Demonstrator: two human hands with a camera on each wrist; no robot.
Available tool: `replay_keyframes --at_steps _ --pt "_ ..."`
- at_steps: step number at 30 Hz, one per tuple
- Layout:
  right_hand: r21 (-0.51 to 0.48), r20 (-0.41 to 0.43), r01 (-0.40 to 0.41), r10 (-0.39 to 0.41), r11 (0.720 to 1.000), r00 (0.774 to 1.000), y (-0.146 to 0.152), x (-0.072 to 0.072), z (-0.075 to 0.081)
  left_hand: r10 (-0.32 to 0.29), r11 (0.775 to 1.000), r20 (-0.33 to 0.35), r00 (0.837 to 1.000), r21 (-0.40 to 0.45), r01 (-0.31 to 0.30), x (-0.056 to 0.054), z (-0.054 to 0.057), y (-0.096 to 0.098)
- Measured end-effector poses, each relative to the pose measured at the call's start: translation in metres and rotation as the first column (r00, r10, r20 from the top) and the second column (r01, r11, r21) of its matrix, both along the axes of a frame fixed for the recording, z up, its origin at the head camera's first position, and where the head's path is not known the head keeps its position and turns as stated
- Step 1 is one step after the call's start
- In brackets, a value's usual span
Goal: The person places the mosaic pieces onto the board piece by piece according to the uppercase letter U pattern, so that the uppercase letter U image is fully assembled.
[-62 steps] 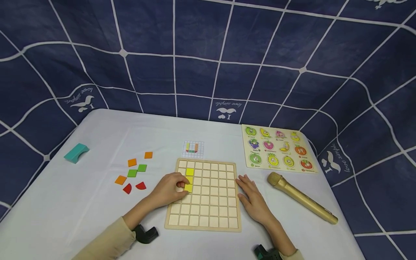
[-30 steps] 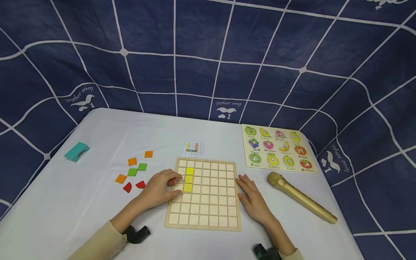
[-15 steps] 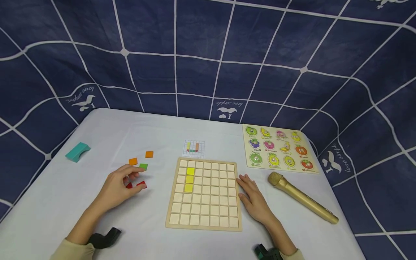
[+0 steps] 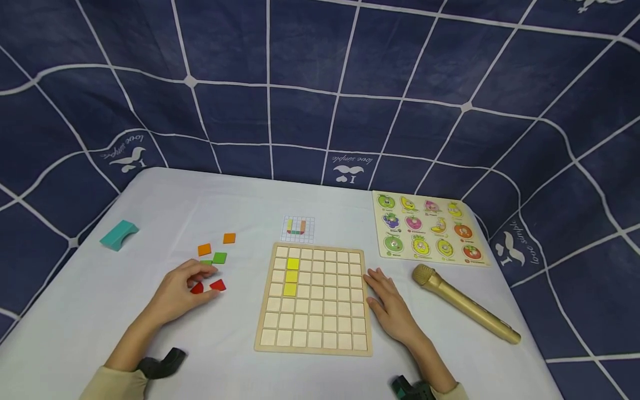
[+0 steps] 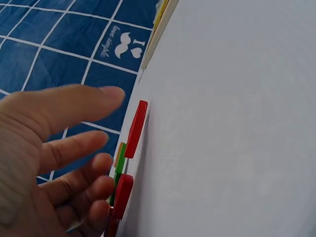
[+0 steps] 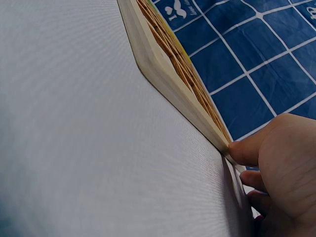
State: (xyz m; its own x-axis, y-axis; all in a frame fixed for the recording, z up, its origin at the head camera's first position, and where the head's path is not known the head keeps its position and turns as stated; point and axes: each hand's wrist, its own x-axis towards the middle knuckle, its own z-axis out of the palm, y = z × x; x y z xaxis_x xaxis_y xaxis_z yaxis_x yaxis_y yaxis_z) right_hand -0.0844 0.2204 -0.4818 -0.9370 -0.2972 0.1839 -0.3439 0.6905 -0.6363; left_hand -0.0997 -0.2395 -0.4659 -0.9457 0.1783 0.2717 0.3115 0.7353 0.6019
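Observation:
My left hand [image 4: 175, 291] hovers over the loose tiles on the left, thumb and fingers apart. In the left wrist view nothing lies between thumb and forefinger; a red quarter-round tile [image 5: 137, 129] sits just beyond them. The head view shows that red tile [image 4: 218, 285] by the thumb tip and a second red tile [image 4: 197, 288] partly under the hand. Green square tiles [image 4: 219, 258] lie just past the fingers, one partly covered. Three yellow square tiles [image 4: 291, 276] form a column in the wooden grid board [image 4: 312, 351]. My right hand [image 4: 392, 308] rests against the board's right edge, fingers extended.
Two orange square tiles [image 4: 229, 238] lie behind the green ones. A small pattern card [image 4: 298, 229] stands behind the board. At right are a fruit puzzle board [image 4: 430, 228] and a gold microphone [image 4: 465, 304]. A teal arch block [image 4: 119, 235] is at far left.
My left hand has let go of the lowest yellow tile on the board and moved left to the loose tiles, then slightly nearer the red ones. My right hand stays put.

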Motion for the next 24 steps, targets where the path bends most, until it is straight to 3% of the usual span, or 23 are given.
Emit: replay_keyframes --at_steps 9,18,24 --pt "-0.004 0.005 -0.004 0.004 1.000 1.000 0.000 0.000 0.000 0.010 0.994 -0.007 1.000 -0.112 -0.010 -0.001 -0.008 0.004" --pt "-0.003 -0.002 -0.008 0.008 1.000 1.000 0.001 0.000 0.000 0.013 0.994 -0.050 0.999 -0.108 -0.018 -0.002 -0.012 0.004" --pt "-0.004 0.002 -0.008 0.008 1.000 1.000 0.001 0.000 0.000 0.027 0.994 -0.042 0.999 -0.108 -0.031 -0.002 -0.012 0.004"
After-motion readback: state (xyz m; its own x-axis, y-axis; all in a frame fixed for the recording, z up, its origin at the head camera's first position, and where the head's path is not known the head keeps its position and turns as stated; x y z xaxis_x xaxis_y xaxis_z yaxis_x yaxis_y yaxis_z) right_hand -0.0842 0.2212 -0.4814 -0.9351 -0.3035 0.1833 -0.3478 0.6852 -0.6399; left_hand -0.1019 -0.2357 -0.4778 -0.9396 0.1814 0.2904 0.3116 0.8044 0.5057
